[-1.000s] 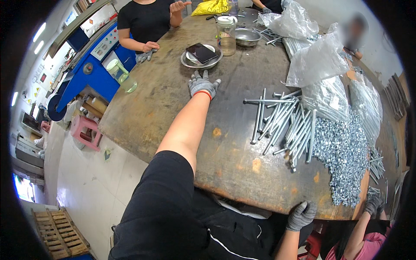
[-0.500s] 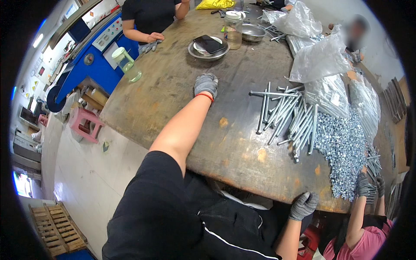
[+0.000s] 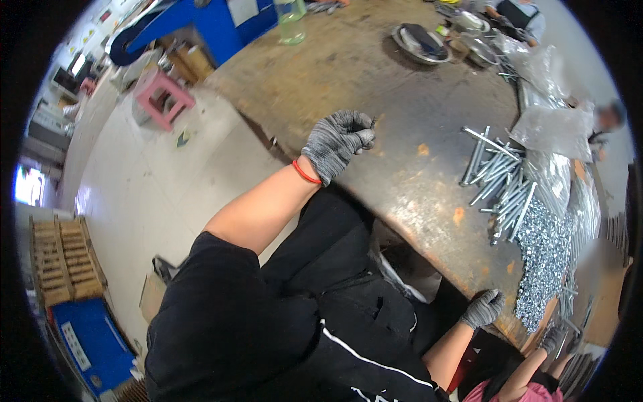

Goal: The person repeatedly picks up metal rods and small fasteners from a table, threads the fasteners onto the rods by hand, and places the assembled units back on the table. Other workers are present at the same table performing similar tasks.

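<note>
My left hand (image 3: pixel 338 145), in a grey knit glove with a red band at the wrist, is raised over the table's near left edge. Its thumb and fingers pinch together at a small dark thing (image 3: pixel 373 123), too small to name. My right hand (image 3: pixel 483 309), gloved the same way, is at the near edge with its fingers curled together; whatever they may hold is hidden. Beyond it lies a loose heap of long silver bolts (image 3: pixel 499 175). A pile of small silver nuts (image 3: pixel 544 258) spreads beside the bolts, nearest to my right hand.
Clear plastic bags (image 3: pixel 554 130) lie behind the hardware. Farther back on the worn metal table (image 3: pixel 348 60) are a metal bowl (image 3: pixel 420 57) with a dark flat thing and a bottle (image 3: pixel 291 23). A co-worker's gloved hand (image 3: pixel 552 338) is at right. A pink stool (image 3: pixel 163 97) stands left.
My left hand has drawn back from the middle of the table toward me, now pinching a small dark thing. My right hand stays by the near edge. The whole view has shifted and tilted.
</note>
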### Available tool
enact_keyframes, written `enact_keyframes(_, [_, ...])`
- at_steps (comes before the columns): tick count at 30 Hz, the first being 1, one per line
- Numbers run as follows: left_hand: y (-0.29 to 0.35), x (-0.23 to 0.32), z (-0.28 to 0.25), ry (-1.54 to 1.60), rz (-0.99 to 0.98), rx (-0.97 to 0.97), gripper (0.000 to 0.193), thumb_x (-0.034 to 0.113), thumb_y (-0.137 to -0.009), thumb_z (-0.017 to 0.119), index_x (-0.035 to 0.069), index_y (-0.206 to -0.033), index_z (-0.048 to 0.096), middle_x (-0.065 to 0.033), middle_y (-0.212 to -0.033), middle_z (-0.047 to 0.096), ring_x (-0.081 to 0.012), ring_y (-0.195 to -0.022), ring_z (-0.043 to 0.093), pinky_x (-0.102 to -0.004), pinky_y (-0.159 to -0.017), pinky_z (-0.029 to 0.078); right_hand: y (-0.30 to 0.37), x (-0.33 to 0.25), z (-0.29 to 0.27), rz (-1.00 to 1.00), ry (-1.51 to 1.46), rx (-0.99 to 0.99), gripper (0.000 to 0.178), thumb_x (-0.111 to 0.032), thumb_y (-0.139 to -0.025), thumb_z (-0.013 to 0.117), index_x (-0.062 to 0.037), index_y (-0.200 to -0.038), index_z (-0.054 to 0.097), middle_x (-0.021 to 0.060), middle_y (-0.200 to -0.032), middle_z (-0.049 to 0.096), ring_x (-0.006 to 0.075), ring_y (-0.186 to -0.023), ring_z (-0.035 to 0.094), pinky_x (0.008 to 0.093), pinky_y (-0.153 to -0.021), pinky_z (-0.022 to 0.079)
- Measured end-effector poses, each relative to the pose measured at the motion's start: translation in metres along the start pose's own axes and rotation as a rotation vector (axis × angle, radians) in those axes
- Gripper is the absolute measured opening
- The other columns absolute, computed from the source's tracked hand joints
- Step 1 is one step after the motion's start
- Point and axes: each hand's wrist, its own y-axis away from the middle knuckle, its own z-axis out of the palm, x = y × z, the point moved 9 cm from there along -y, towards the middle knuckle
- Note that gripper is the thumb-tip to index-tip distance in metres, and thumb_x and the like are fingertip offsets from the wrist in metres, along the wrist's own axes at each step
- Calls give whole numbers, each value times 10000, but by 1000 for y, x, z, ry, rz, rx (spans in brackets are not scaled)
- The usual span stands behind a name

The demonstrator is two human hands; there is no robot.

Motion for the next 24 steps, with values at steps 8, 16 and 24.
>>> enact_keyframes(8, [136, -181, -150, -3, -553, 512, 165, 96, -830, 634, 66, -984, 581, -39, -816, 631, -122, -641, 594, -234, -544, 456, -2, 8, 3, -28, -61, 42, 376, -294, -893, 529, 68, -970, 595, 214, -914, 636, 343, -837, 590, 392, -785, 458])
enact_keyframes(16, [17, -227, -206, -657, -421, 485, 224, 135, -879, 518, 88, -1093, 560, -70, -949, 623, -166, -794, 579, -277, -697, 451, -2, 9, 1, -37, 73, 34, 498, -430, -894, 460, 41, -946, 614, 245, -879, 617, 416, -807, 563, 463, -726, 442])
enact_keyframes(24, [20, -248, -133, -1709, 389, -383, 314, 175, -928, 402, 109, -1203, 539, -102, -1082, 615, -209, -947, 564, -320, -850, 447, -19, -9, 11, 80, -55, -162, 232, -233, -831, 586, -13, -895, 619, 171, -873, 632, 314, -810, 600, 390, -768, 460])
